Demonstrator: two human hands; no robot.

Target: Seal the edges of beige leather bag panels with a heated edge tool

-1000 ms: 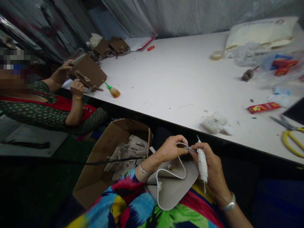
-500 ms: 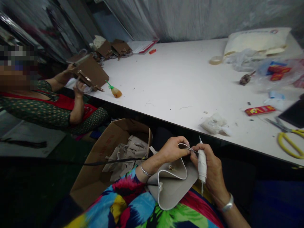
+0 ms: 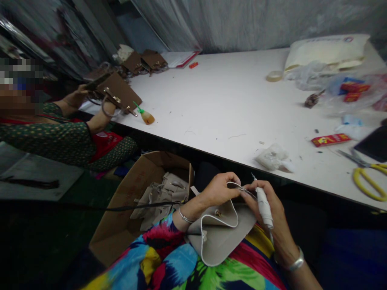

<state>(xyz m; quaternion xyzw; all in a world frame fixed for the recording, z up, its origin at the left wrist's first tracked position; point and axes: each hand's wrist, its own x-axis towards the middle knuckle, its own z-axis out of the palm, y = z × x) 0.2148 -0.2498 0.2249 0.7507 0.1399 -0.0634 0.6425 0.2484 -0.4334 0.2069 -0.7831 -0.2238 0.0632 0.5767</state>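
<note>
A light grey bag (image 3: 223, 241) with white edges lies in my lap, a small metal fitting showing on its inner side. My left hand (image 3: 219, 189) is closed on the bag's upper edge, pinching a thin pale strip between thumb and fingers. In my right hand (image 3: 276, 213) sits an awl (image 3: 264, 207) with a white wrapped handle, its thin metal tip pointing up and away from the bag. The right thumb and fingertips meet the strip near my left fingertips. Exactly what those fingertips pinch is too small to make out.
A cardboard box (image 3: 121, 217) of grey bags (image 3: 163, 193) stands to my left. On the white table (image 3: 211, 96) are a plastic bag (image 3: 273, 156), yellow-handled scissors (image 3: 369, 181), a red box (image 3: 330, 139) and a glue bottle (image 3: 147, 117). A co-worker holds a brown bag (image 3: 121, 90).
My right hand has shifted slightly right, and the awl now tilts more, its lower end swung right. My left hand stays in place. The co-worker's hand has moved inside the brown bag.
</note>
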